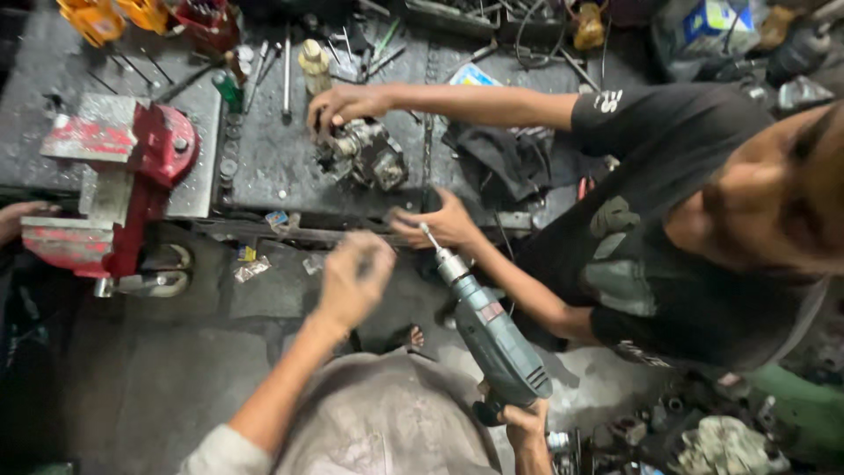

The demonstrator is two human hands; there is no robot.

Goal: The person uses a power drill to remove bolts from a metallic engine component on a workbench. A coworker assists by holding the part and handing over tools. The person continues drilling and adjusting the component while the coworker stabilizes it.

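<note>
My right hand grips the handle of a grey-green power drill. Its bit points up and left toward the front edge of the workbench. My left hand hovers blurred below that edge with its fingers curled; whether it holds anything is unclear. A co-worker in a black shirt leans in from the right. One of their hands rests on a greasy metal pump-like part on the bench. Their other hand is at the bench edge, right beside the drill bit's tip.
A red bench vise stands at the left end of the bench. Another person's hand shows at the left edge. Screwdrivers, a bottle, dark rags and loose tools litter the bench. Scrap parts lie on the floor at the bottom right.
</note>
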